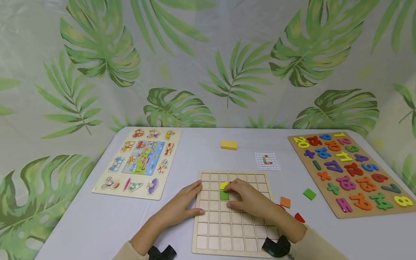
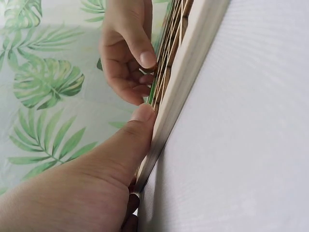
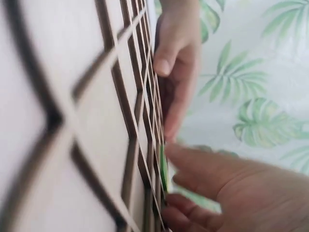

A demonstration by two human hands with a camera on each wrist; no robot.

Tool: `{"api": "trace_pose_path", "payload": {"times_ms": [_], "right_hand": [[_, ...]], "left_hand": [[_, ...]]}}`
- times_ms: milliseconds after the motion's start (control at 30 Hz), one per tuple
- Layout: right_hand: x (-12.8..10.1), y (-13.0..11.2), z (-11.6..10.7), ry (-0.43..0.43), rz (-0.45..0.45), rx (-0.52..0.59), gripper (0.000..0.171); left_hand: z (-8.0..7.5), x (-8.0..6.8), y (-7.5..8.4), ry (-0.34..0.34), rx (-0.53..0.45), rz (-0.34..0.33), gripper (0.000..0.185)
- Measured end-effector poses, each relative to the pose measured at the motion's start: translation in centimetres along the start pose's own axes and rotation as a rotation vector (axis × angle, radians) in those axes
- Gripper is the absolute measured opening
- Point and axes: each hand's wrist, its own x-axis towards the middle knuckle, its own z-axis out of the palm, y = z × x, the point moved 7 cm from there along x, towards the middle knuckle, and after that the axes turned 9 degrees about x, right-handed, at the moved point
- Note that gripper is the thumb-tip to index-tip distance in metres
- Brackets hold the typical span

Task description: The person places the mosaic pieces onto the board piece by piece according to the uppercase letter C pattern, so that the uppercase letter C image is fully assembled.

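My right hand (image 1: 248, 198) pinches the green tile (image 1: 224, 195) by its edges at centre frame, over the grid board (image 1: 227, 231). My left hand (image 1: 183, 206) lies flat, bracing the board's left rim. I judge the tile light, stiff and thin, best gripped by its sides.

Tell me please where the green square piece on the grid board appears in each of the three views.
Head: the green square piece lies on the grid board, under the fingertips of the right hand.
Left wrist: only its thin green edge shows, between the right hand's fingers and the board.
Right wrist: a blurred green sliver at the fingertips.
Shared landmark: the left hand resting on the board's left edge.
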Motion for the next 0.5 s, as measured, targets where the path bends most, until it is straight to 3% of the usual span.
{"api": "trace_pose_path", "payload": {"times_ms": [167,400,500], "right_hand": [[-1.3,-0.4,-2.2,0.022,-0.004,0.05,0.047],[-4.8,-0.2,-7.4,0.228,-0.092,-0.102,0.05],[-6.8,0.9,-9.4,0.298,-0.064,-0.157,0.049]], "left_hand": [[0.1,0.0,0.0,-0.008,0.001,-0.003,0.083],[0.1,0.0,0.0,-0.007,0.004,-0.007,0.083],[0.1,-0.1,-0.1,-0.001,0.01,-0.007,0.083]]}}
